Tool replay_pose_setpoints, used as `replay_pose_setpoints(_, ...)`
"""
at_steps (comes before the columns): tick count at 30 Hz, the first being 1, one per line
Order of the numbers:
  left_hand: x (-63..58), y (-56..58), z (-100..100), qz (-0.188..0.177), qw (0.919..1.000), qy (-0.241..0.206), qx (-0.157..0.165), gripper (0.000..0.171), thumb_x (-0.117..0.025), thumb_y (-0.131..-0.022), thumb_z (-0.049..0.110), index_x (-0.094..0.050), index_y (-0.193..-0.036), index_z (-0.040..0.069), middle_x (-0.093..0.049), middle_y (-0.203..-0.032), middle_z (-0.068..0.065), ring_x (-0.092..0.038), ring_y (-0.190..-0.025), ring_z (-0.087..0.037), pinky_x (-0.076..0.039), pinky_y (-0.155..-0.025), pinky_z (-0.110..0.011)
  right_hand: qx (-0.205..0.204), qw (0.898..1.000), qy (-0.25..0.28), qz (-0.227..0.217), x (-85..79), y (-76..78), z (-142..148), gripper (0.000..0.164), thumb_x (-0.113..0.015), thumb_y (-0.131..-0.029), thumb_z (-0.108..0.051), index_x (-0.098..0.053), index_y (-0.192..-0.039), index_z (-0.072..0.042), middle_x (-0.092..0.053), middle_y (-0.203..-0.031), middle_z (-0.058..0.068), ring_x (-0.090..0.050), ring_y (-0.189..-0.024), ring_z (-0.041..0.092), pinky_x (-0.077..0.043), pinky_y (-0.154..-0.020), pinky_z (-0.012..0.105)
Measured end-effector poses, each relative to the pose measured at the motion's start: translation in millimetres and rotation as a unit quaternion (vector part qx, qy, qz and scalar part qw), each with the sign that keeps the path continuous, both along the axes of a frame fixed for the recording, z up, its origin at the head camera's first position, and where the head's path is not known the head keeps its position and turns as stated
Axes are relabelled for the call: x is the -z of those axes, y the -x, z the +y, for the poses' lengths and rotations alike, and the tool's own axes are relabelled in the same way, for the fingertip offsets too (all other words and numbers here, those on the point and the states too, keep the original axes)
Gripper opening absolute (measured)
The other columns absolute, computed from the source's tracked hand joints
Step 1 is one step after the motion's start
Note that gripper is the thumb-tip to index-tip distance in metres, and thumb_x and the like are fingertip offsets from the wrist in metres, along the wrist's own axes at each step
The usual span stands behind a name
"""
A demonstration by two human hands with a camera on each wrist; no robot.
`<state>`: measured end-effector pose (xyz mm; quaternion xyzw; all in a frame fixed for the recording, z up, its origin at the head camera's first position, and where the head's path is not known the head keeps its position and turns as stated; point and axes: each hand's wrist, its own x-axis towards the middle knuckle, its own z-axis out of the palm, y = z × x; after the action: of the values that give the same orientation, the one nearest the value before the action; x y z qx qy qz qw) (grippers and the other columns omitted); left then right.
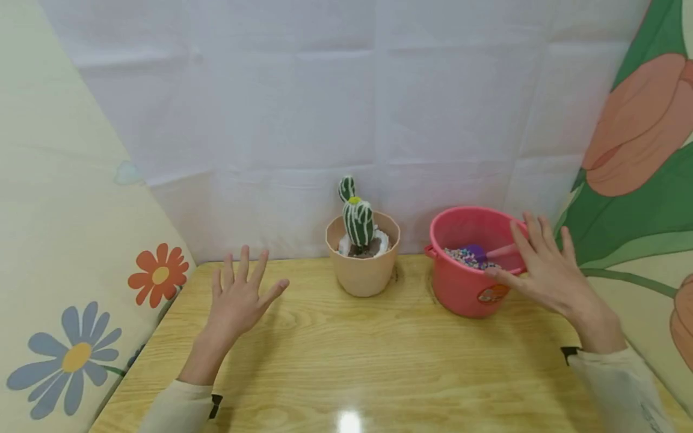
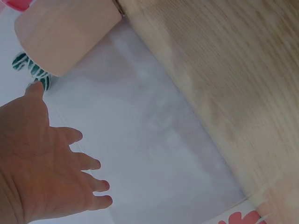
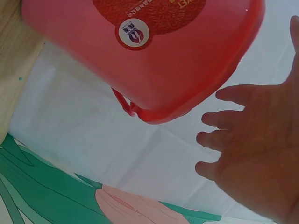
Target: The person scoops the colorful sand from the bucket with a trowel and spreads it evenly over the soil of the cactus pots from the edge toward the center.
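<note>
My left hand (image 1: 238, 304) hovers over the left part of the wooden table, fingers spread and nothing held. Its thumb points toward a peach plant pot (image 1: 364, 278) with a green, white-striped cactus (image 1: 358, 224) in it. Dark soil and some white material surround the cactus base. To the right stands a pink bucket (image 1: 465, 293). Small multicoloured pebbles (image 1: 459, 256) and a purple scoop (image 1: 475, 252) with a pink handle lie inside. My right hand (image 1: 544, 270), also empty with straight fingers, is raised by the bucket's right rim and partly covers it in the head view.
A wooden table (image 1: 346, 355) reaches back to a white cloth (image 1: 325, 108). Flower-patterned panels (image 1: 81, 240) flank both sides. In the right wrist view, a red label (image 3: 159, 14) shows on the bucket's wall, and its side lug (image 3: 124, 102) sticks out.
</note>
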<state>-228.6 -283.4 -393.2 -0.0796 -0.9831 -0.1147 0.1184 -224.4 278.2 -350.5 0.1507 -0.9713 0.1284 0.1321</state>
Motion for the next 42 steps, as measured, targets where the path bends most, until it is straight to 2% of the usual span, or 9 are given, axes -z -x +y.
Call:
replay_pose_setpoints(4,-2.8,-2.7,0,0.013,0.9999,0.002,0.004,0.088,-0.041,-0.099,0.069,-0.017,-0.164,0.014,0.000,-0.166,-0.026,0.016,-0.148,-0.048,0.004,-0.111,-0.074,-0.008,0.999,0.006,0.041,-5.0,-1.6,-2,0.098,-0.056,-0.095,-0.063,-0.016,-0.162,-0.003,-0.005,-0.167,0.022,0.003,-0.151,0.043,0.015,-0.116,0.059)
replay_pose_setpoints(7,-8.5,-2.3,5,0.027,0.9996,-0.001,0.013,0.088,-0.042,-0.099,0.069,-0.019,-0.164,0.014,-0.004,-0.166,-0.026,0.010,-0.148,-0.050,0.001,-0.112,-0.074,-0.018,0.994,0.024,0.102,-9.0,-2.9,-3,0.083,-0.058,-0.098,-0.054,-0.033,-0.157,-0.002,-0.029,-0.160,0.025,-0.018,-0.147,0.046,-0.006,-0.118,0.064)
replay_pose_setpoints(11,-14.4,-4.4,20,0.052,0.9977,-0.025,0.036,0.083,-0.046,-0.101,0.064,-0.026,-0.162,0.012,-0.014,-0.164,-0.027,-0.005,-0.148,-0.053,-0.007,-0.112,-0.073,-0.043,0.981,0.049,0.182,-9.8,-4.4,-3,0.058,-0.068,-0.096,-0.037,-0.058,-0.140,0.001,-0.055,-0.141,0.022,-0.042,-0.134,0.043,-0.033,-0.106,0.067)
replay_pose_setpoints(14,-12.9,-10.2,34,0.084,0.9938,-0.034,0.065,0.076,-0.050,-0.102,0.059,-0.037,-0.157,0.009,-0.028,-0.159,-0.027,-0.021,-0.144,-0.052,-0.018,-0.110,-0.073,-0.058,0.974,0.059,0.209,-7.4,-5.8,-1,0.042,-0.072,-0.094,-0.028,-0.068,-0.125,0.001,-0.063,-0.128,0.020,-0.053,-0.123,0.040,-0.042,-0.095,0.067)
replay_pose_setpoints(17,-9.6,-15.6,45,0.119,0.9879,-0.037,0.092,0.067,-0.057,-0.102,0.051,-0.045,-0.152,0.008,-0.040,-0.153,-0.025,-0.035,-0.138,-0.047,-0.028,-0.105,-0.072,-0.057,0.976,0.069,0.197,-5.6,-8.5,-1,0.034,-0.072,-0.094,-0.023,-0.072,-0.120,-0.001,-0.066,-0.125,0.019,-0.056,-0.118,0.040,-0.044,-0.092,0.067)
replay_pose_setpoints(21,-7.8,-15.4,58,0.155,0.9800,-0.046,0.115,0.057,-0.062,-0.102,0.042,-0.051,-0.146,0.008,-0.049,-0.146,-0.021,-0.043,-0.134,-0.040,-0.034,-0.101,-0.069,-0.048,0.984,0.069,0.160,-8.4,-9.5,-2,0.033,-0.069,-0.097,-0.022,-0.070,-0.121,-0.001,-0.065,-0.126,0.023,-0.056,-0.117,0.044,-0.045,-0.090,0.069)
replay_pose_setpoints(30,-9.9,-12.7,86,0.161,0.9741,-0.039,0.154,0.051,-0.053,-0.105,0.043,-0.056,-0.142,0.007,-0.053,-0.143,-0.017,-0.047,-0.131,-0.037,-0.039,-0.101,-0.063,-0.044,0.993,0.037,0.106,-12.5,-3.9,-2,0.038,-0.065,-0.100,-0.024,-0.065,-0.127,0.002,-0.060,-0.128,0.029,-0.052,-0.117,0.052,-0.043,-0.090,0.072)
replay_pose_setpoints(35,-8.1,-14.6,96,0.184,0.9656,-0.047,0.178,0.049,-0.050,-0.107,0.041,-0.058,-0.139,0.005,-0.056,-0.140,-0.015,-0.051,-0.128,-0.035,-0.041,-0.101,-0.060,-0.068,0.989,0.007,0.131,-11.9,-0.5,-2,0.035,-0.073,-0.093,-0.017,-0.065,-0.123,0.001,-0.065,-0.119,0.029,-0.059,-0.106,0.051,-0.048,-0.082,0.068)
replay_pose_setpoints(42,-12.6,-15.3,111,0.243,0.9409,-0.089,0.218,0.042,-0.056,-0.105,0.033,-0.062,-0.134,0.004,-0.064,-0.126,-0.013,-0.060,-0.117,-0.032,-0.048,-0.095,-0.055,-0.090,0.979,-0.007,0.181,-19.1,5.0,-4,0.040,-0.079,-0.086,-0.013,-0.066,-0.120,0.003,-0.069,-0.107,0.028,-0.065,-0.091,0.048,-0.054,-0.073,0.064)
